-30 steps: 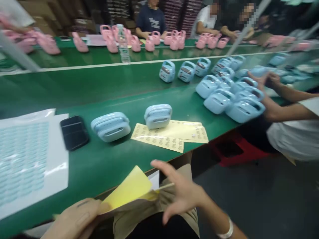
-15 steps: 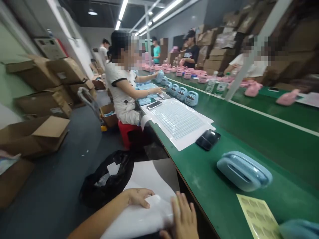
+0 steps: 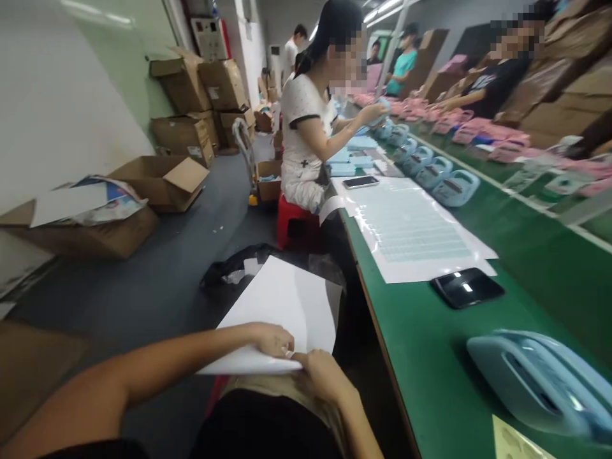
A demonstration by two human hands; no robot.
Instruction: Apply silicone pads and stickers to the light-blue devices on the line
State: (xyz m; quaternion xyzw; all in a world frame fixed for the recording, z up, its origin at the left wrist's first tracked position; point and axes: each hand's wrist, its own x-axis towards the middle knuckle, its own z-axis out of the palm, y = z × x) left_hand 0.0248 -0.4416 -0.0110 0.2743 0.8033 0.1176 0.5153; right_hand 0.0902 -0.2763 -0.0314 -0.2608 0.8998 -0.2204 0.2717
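Observation:
A large white sheet of paper [image 3: 277, 299] lies over my lap, tilted away from me, with a crease or bend toward its right side. My left hand [image 3: 273, 339] rests on the near part of the sheet, fingers curled and pinching it near the edge. Right beside it, my right hand [image 3: 326, 376] grips the same near edge, its fingers closed and almost touching my left. Part of that edge is hidden under my fingers.
To the right runs a green worktable [image 3: 401, 338] bearing a light-blue plastic case [image 3: 535, 382], a black phone [image 3: 466, 287] and a sticker sheet [image 3: 421, 223]. A black bag [image 3: 224, 274] sits beyond the paper. A seated co-worker [image 3: 310, 121] handles blue cases. Cardboard boxes [image 3: 109, 223] stand left.
My view has turned left. My hands have come together at the paper's near edge; the right was spread flat and is now closed. The sheet's raised, curled part has gone down.

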